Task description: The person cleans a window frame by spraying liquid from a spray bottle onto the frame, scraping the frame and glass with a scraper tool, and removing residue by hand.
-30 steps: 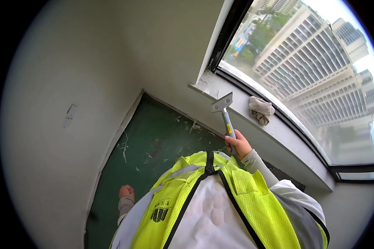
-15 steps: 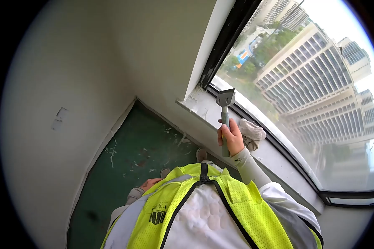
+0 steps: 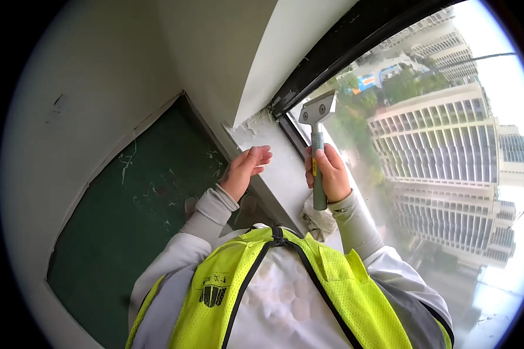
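Observation:
My right hand (image 3: 333, 177) is closed round the grey-green handle of a scraper (image 3: 317, 139), held in front of the window. The scraper's wide metal head, with two screws, points up and away from me. My left hand (image 3: 244, 173) is raised over the edge of the windowsill (image 3: 282, 166), its fingers loosely curved and apart, with nothing seen in them. Below my right wrist a crumpled greyish cloth (image 3: 319, 221) lies on the sill, partly hidden by my forearm.
A dark window frame (image 3: 355, 43) and dusty glass (image 3: 384, 192) run along the right, with tall buildings outside. Flaky debris sits in the sill's corner (image 3: 256, 123). White scraps are scattered on the green floor (image 3: 116, 215), and a pale wall (image 3: 99, 87) stands at left.
My left hand has risen from beside my body to the sill. The scraper stays in my right hand, its head tilted differently. My view has turned and shifted towards the window.

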Available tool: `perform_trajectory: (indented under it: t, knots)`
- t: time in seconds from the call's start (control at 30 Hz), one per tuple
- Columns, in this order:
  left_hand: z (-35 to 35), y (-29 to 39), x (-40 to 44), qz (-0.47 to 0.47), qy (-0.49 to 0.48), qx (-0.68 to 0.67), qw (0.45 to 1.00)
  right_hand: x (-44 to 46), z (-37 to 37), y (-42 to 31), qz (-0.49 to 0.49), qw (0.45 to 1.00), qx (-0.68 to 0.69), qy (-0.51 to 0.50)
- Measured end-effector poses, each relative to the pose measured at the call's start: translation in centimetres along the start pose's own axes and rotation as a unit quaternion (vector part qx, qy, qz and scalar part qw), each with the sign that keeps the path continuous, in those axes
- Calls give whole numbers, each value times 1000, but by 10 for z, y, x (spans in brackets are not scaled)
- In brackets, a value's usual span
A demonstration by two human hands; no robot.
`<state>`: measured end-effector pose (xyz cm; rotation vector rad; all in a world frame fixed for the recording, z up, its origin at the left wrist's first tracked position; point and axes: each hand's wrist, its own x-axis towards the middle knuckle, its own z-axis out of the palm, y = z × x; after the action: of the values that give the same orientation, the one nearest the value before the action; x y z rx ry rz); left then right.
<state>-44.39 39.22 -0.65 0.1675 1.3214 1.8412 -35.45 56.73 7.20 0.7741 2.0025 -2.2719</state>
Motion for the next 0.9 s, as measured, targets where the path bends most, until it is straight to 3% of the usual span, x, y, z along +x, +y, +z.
perform_trajectory:
  t: [0.2, 0.4, 0.5, 0.6, 0.9]
  knots:
    - [76, 23, 73, -6, -132, -119, 984, 16, -4, -7, 26, 1000, -4, 3]
    - [98, 36, 80, 38, -58, -220, 973, -1, 0, -6, 16, 998, 26, -51]
    - [103, 47, 77, -4, -52, -258, 965, -11, 1, -2, 49, 996, 73, -30]
    - [111, 49, 76, 40, -16, -227, 973, -11, 2, -2, 46, 995, 92, -5]
    - [116, 55, 81, 33, -7, -210, 977, -4, -2, -5, 44, 996, 82, 6]
